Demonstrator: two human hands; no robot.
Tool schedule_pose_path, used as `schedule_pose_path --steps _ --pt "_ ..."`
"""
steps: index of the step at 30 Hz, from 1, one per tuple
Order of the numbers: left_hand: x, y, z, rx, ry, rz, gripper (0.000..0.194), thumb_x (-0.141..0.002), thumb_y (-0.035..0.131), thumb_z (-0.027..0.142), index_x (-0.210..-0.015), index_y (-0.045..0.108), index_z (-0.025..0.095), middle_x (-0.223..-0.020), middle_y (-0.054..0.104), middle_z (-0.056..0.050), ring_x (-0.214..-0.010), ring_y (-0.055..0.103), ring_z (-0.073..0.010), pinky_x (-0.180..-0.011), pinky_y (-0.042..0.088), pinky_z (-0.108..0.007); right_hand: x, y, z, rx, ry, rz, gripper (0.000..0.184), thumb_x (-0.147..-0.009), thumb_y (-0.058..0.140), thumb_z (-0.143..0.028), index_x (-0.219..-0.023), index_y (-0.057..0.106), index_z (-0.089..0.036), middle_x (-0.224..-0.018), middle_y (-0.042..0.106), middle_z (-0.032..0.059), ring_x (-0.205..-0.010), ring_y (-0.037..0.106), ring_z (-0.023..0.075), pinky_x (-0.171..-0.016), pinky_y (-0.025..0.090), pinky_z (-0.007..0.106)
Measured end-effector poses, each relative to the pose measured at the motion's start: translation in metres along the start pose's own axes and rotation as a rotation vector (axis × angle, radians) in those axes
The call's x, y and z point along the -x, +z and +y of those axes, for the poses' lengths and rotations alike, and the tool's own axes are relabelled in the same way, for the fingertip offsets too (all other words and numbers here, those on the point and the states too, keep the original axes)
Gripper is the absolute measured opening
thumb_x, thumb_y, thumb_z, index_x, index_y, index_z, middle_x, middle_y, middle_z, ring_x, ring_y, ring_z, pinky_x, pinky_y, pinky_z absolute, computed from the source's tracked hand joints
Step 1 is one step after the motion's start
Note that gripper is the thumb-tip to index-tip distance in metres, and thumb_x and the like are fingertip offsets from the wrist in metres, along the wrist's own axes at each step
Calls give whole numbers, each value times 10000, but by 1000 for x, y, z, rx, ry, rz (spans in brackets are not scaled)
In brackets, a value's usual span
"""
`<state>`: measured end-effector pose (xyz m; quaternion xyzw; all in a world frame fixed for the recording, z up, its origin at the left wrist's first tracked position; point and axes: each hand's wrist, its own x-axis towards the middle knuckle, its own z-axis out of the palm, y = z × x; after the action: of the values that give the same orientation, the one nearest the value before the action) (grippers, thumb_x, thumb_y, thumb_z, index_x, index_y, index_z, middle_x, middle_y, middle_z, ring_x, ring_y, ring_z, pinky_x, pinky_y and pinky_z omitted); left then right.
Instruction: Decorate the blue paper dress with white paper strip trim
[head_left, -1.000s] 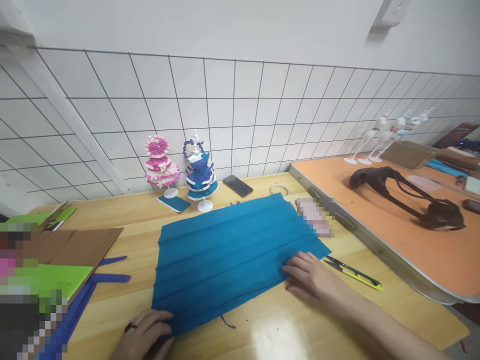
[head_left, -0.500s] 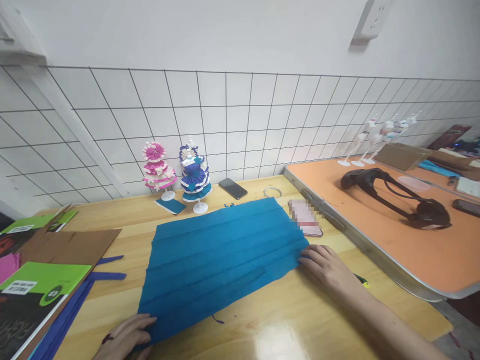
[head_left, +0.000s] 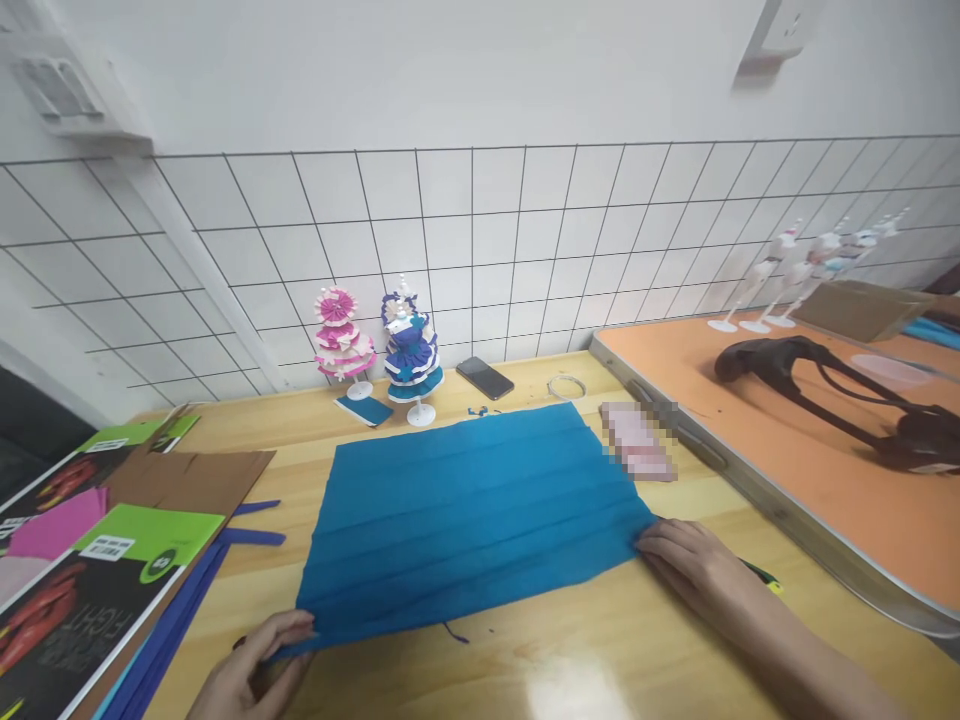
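Observation:
A creased teal-blue cloth [head_left: 465,520] lies spread on the wooden table in front of me, with fold lines running across it. My left hand [head_left: 259,655] pinches its near left corner between thumb and fingers, the near edge lifted a little there. At the near right corner, my right hand [head_left: 694,560] has its fingers closed on the cloth; the thumb is hidden. Partly covered by that hand are yellow-and-black thread snips [head_left: 761,575]. A short dark thread [head_left: 455,633] lies by the near edge.
Two small dress stands, one pink [head_left: 343,345] and one blue [head_left: 411,360], stand at the back beside a phone [head_left: 485,378] and a ring-shaped band [head_left: 566,387]. Green-and-black packets [head_left: 97,610] lie left. An orange-topped table [head_left: 675,370] with a black headset-like frame [head_left: 810,400] is right.
My right hand has slid right along the near edge to the corner, partly covering the snips. My left hand has shifted to the left corner and now pinches it. The view has swung slightly.

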<state>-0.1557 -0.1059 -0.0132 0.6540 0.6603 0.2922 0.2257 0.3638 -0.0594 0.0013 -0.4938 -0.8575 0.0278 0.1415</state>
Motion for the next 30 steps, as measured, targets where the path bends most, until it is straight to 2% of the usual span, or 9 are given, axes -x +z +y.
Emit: schedule_pose_path --steps 3,7,11,14,17,20,24,30 --pt "-3 1 -7 35 -32 -13 364 -665 604 411 -973 601 219 -845 708 -36 -863 649 -187 -736 505 -199 1 2 4 -38 46 18 234 -891 402 -304 -986 604 -234 -1015 644 78 -944 586 228 -826 453 384" --pt "-4 0 -8 19 -77 -8 419 -684 594 435 -1034 588 205 -909 692 -52 -874 638 -186 -734 505 -218 -3 1 8 -121 46 -18 258 -896 377 -313 -956 615 -232 -979 663 80 -881 616 227 -778 483 376" --pt "-3 -2 -2 12 -146 -3 484 -690 582 471 -1089 565 199 -982 672 -71 -781 642 -184 -673 521 -251 -6 -1 10 -181 75 -33 246 -899 370 -308 -938 598 -226 -925 670 77 -838 624 226 -736 502 372" --pt "-4 -3 1 4 -164 -7 523 -690 569 499 -1109 552 186 -988 660 -80 -640 619 -155 -607 516 -253 -6 -1 10 -202 112 -11 241 -899 368 -318 -938 588 -226 -882 669 72 -806 629 219 -707 514 357" --pt "-4 -3 2 -27 -161 -19 544 -702 546 513 -1131 537 177 -756 652 -22 -486 529 -124 -505 477 -237 -5 -1 11 -217 132 -6 225 -886 397 -339 -929 595 -239 -868 672 53 -790 636 205 -683 527 320" --pt "-4 -3 3 -45 -157 -30 539 -718 524 518 -1138 532 181 -482 461 63 -434 448 -130 -446 421 -222 -4 0 13 -222 164 0 228 -884 400 -342 -937 597 -241 -879 668 49 -798 635 200 -685 528 306" --pt "-4 -3 2 -27 -161 -33 550 -732 509 518 -1161 502 174 -486 339 81 -452 414 -126 -458 391 -214 -3 2 15 -237 163 -5 233 -886 393 -336 -945 595 -237 -878 665 54 -799 634 198 -684 528 306" --pt "0 -8 8 -34 -163 -14 555 -731 512 516 -1168 494 175 -505 370 74 -464 438 -130 -462 403 -219 -4 -2 10 -245 151 14 213 -875 412 -335 -933 601 -254 -858 667 47 -782 640 206 -666 536 304"
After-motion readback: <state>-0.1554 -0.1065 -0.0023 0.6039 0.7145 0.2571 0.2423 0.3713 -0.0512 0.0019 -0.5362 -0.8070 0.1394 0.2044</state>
